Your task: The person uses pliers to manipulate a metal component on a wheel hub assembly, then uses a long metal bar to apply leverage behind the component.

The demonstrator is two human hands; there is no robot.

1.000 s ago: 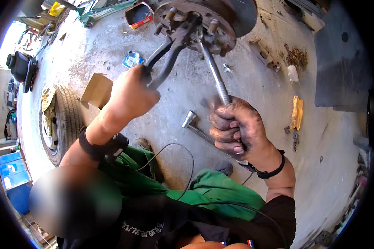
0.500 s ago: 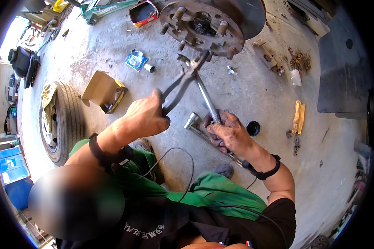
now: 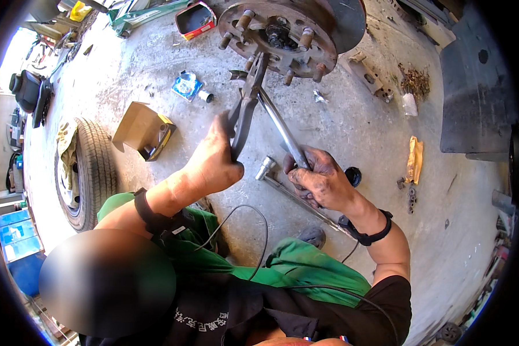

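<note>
Closed fingers of my left hand (image 3: 213, 155) grip dark pliers (image 3: 249, 101), held upright with their jaws just below and in front of the rusty wheel hub (image 3: 279, 57). It is unclear whether they touch it. My right hand (image 3: 320, 179), smeared with black grime, is wrapped round a chrome bar tool (image 3: 279, 124) that slants up behind the pliers, crossing them beneath the hub. The hub has studs around a dark, greasy centre. Below the bar, a long socket wrench (image 3: 288, 195) lies on the floor, partly behind my right hand.
Left on the floor (image 3: 150, 75) are a tyre (image 3: 95, 173), an open cardboard box (image 3: 132, 121), a blue packet (image 3: 187, 86) and a red-rimmed tray (image 3: 210, 20). To the right lie a small black container (image 3: 354, 176), an orange-yellow wrapper (image 3: 414, 158) and a dark panel (image 3: 473, 104).
Both tools came down out of the hub's centre, then the pliers rose slightly and swung more upright. My left hand moved right; my right hand shifted slightly down, keeping hold of the bar.
</note>
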